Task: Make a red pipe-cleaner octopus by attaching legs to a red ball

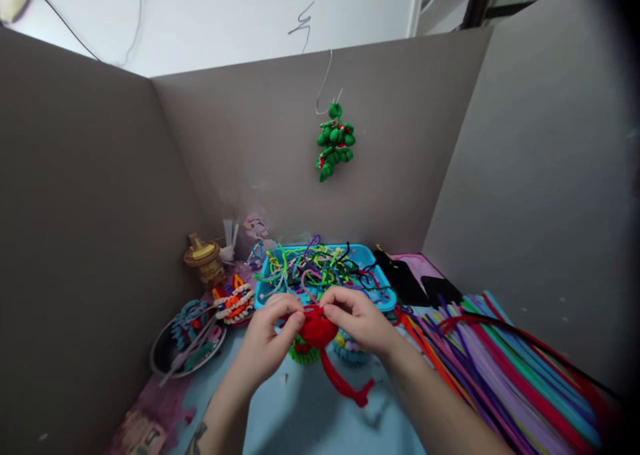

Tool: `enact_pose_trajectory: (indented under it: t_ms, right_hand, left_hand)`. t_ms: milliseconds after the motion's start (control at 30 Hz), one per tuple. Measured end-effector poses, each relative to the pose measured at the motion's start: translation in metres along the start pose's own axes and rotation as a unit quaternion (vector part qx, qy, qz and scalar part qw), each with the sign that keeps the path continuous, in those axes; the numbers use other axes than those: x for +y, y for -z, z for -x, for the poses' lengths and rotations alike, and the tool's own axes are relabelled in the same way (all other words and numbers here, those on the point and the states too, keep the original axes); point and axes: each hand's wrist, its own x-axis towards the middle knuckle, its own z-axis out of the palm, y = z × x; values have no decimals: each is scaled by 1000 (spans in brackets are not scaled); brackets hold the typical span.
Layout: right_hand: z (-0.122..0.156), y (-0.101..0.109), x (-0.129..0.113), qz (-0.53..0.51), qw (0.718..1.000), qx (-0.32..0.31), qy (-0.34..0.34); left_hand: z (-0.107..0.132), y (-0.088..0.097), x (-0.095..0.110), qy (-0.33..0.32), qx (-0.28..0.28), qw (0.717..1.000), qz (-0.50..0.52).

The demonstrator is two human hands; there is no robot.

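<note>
Both hands are at centre, above the table (295, 418) and just in front of the tray (373, 257). My left hand (267, 340) has thumb and fingers pinched shut on the left side of the red piece (317, 329). My right hand (361, 321) is likewise closed, fingertips nipping the piece's upper right edge. The red piece is a bunched lump of red pipe cleaner held between the two hands, clear of the table. A red tail (345, 383) hangs from it down and to the right, ending in a small knot near the table surface. Directly under the piece, a green item (303, 355) and a pale blue one (346, 352) lie partly hidden by my hands; what they are cannot be told. The tray holds a loose tangle of mixed-colour pipe cleaners. To the right lies a broad stack of straight pipe cleaners (500, 368), with two black flat objects (406, 278) beyond it. To the left, a bowl (161, 360) holds assorted bits, with an orange and white craft piece (234, 300) just beside it. A green ornament (335, 141) hangs by a wire on the back wall (240, 148).
</note>
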Motion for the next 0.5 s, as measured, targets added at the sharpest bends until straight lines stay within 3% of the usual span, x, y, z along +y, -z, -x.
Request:
enact_pose_trajectory:
  t_ms: [200, 400, 500]
  right_hand:
    - [1, -8, -8, 52, 998, -12, -16]
    - [0, -15, -7, 32, 997, 65, -26]
    - [1, -16, -7, 49, 996, 72, -19]
  left_hand:
    - [2, -5, 8, 17, -38, 999, -35]
    - [1, -7, 11, 45, -28, 998, -41]
    - [1, -8, 8, 42, -25, 998, -34]
